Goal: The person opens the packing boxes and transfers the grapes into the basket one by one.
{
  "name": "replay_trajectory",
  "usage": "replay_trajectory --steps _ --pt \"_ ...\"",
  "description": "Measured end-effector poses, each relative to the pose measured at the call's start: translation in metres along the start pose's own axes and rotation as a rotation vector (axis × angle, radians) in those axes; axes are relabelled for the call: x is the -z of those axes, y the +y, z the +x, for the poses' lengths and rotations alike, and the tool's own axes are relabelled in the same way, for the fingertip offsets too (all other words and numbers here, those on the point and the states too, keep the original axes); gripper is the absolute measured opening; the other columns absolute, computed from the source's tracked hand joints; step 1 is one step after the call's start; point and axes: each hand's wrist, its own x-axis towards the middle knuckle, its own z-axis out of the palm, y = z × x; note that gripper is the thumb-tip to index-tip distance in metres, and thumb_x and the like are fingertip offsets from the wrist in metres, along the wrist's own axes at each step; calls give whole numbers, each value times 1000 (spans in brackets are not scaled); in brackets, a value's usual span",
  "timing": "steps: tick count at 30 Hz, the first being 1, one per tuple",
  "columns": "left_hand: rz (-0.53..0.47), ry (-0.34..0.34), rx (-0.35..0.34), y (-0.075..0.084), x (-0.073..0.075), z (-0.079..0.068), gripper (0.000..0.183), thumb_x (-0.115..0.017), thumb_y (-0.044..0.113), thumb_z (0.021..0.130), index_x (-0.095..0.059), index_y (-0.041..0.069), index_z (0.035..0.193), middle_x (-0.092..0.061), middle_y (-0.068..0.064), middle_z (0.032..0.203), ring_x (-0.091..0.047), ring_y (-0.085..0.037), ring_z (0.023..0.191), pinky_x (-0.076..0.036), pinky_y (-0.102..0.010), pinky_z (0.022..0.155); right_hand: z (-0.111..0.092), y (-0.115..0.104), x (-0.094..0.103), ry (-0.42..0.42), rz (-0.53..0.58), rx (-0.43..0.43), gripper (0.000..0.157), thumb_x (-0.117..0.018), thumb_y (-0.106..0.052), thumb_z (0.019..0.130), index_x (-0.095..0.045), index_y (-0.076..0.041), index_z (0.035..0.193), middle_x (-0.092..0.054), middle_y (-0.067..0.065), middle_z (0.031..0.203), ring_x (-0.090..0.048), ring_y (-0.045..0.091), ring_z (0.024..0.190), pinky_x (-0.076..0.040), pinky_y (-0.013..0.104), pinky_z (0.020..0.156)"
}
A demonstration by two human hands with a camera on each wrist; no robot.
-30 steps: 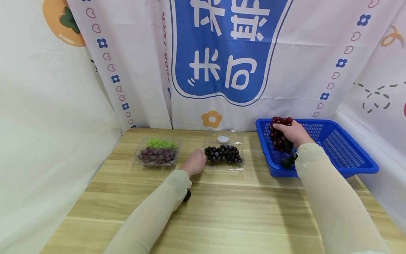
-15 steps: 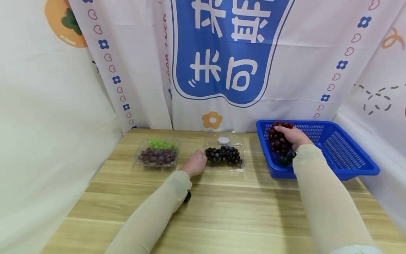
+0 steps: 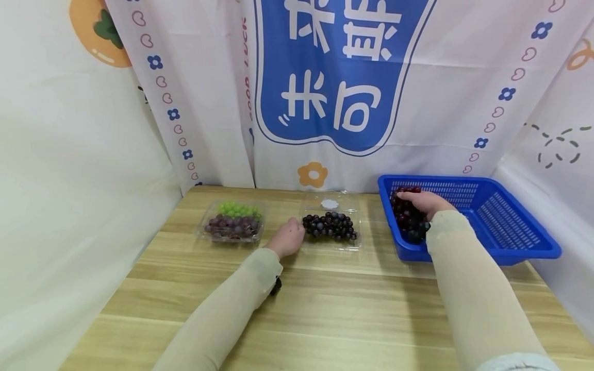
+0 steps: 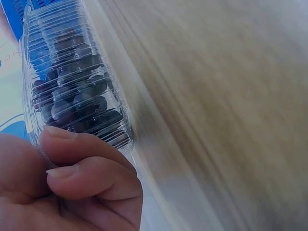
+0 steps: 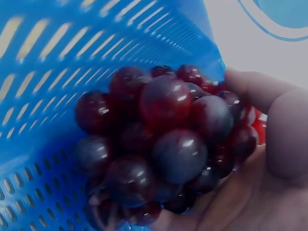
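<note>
My right hand (image 3: 431, 203) grips a bunch of dark red grapes (image 5: 163, 134), thumb on one side and fingers beneath. The bunch is down inside the left end of a blue plastic basket (image 3: 526, 253), close to its slotted wall. My left hand (image 3: 287, 238) pinches the near-left edge of a clear plastic clamshell box (image 4: 118, 91) between thumb and curled fingers. Black grapes (image 3: 329, 225) lie inside that box. Its lid (image 3: 348, 200) stands raised at the back.
Left of my left hand is another clear box (image 3: 200, 233) with green grapes (image 3: 238, 209) and purple grapes (image 3: 232, 225). The wooden table (image 3: 343, 309) meets a printed cloth (image 3: 209, 93) along its back edge. White cloth hangs at both sides.
My right hand has lowered the red grapes deeper into the basket. The left hand keeps its place at the edge of the box.
</note>
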Motion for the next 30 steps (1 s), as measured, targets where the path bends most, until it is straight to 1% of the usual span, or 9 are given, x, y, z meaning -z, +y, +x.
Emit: replay_trajectory --steps 3,5,10,13,19,22,25,28,30 --pt "5 11 5 -1 0 0 48 -27 29 111 -41 -7 139 -56 -12 95 -54 -25 76 -50 -45 83 2 1 -2 -24 -39 3 102 -46 -61 101 4 8 157 -3 37 160 -15 54 146 -26 63 115" --pt "6 14 6 -1 0 0 49 -27 29 111 -40 -8 139 -56 -12 95 -55 -26 77 -51 -46 85 2 1 -3 -34 -70 -4 101 -44 -61 101 3 9 156 -4 38 160 -15 54 146 -25 63 115" --pt "1 10 5 -1 -1 -1 48 -27 29 111 -41 -8 138 -56 -13 92 -54 -25 74 -51 -45 82 2 0 -4 -53 -160 -12 99 -39 -60 102 1 13 155 -5 40 158 -14 55 145 -22 62 116" --pt "-11 9 -1 -1 -1 -1 47 -27 28 111 -40 -8 138 -56 -13 92 -54 -25 72 -51 -44 81 0 -1 -4 -36 -166 -2 99 -40 -60 102 4 11 155 -2 38 159 -12 55 145 -23 63 116" --pt "-14 5 2 -1 0 0 48 -27 29 111 -40 -8 139 -56 -13 92 -54 -25 73 -51 -45 83 -4 -4 -2 28 -113 9 102 -41 -62 101 13 5 156 9 33 161 -6 56 146 -21 66 114" --pt "-30 2 6 -1 1 0 47 -27 29 111 -41 -6 138 -56 -13 90 -53 -25 71 -51 -44 78 -7 -5 -1 38 -109 19 99 -41 -59 102 10 6 156 6 34 161 -9 56 145 -22 67 114" --pt "-62 -6 16 0 1 0 44 -27 29 111 -43 -5 135 -57 -14 86 -51 -24 65 -49 -42 69 -8 -4 0 52 -114 16 95 -42 -52 103 9 9 155 2 36 160 -13 56 145 -25 65 113" --pt "-80 -14 30 0 1 0 42 -26 29 111 -45 -3 132 -58 -14 85 -49 -23 59 -47 -41 62 -11 -2 0 105 -131 -15 92 -47 -44 102 4 13 155 -8 39 158 -20 55 143 -27 64 113" --pt "-93 -19 35 -1 1 0 41 -26 29 111 -45 -2 131 -57 -14 84 -48 -22 57 -46 -41 60 -11 -2 -1 151 -174 -32 93 -50 -42 100 -1 15 154 -14 41 155 -23 56 141 -28 65 113"
